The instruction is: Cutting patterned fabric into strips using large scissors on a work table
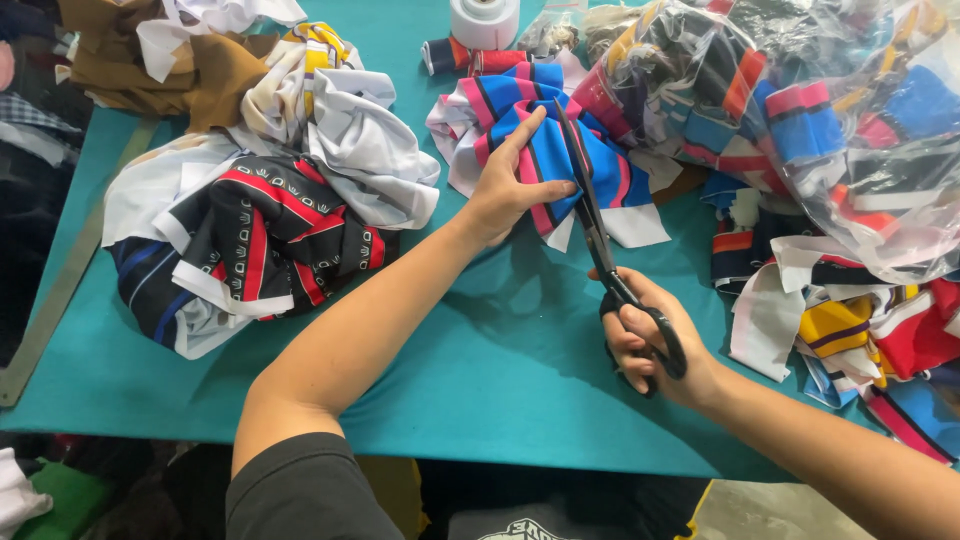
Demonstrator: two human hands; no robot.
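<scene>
R hand (645, 345): fingers and thumb through the black loops of the scissors (610, 270), fully closed round the handles. Blades run up and away from me, nearly together, tips reaching the top edge of the striped fabric piece (555, 150). Can't tell whether the cloth sits between the blades or just beside them.

L hand (510, 185): pinch grip on the same piece, thumb on top pointing toward the blades, fingers spread flat above. Holds the cloth just left of the blades, touching it, approx. at its middle.

Fabric piece: blue w/ pink, black and white stripes, lying crumpled at the centre of the teal table (480, 350), far half. Judged: light, soft, limp knit, no stiffness, likely to slip and bunch under the blades. Best hold is close to the cut line, pulled taut, as L hand has it. Not fragile.

Surroundings: pile of white, black and red fabric (260, 220) well left of L hand; brown cloth (150, 70) behind it. Clear plastic bag of striped pieces (800, 110) at right, loose strips (850, 330) below it near R forearm. White tape roll (485, 20) at far edge.
</scene>
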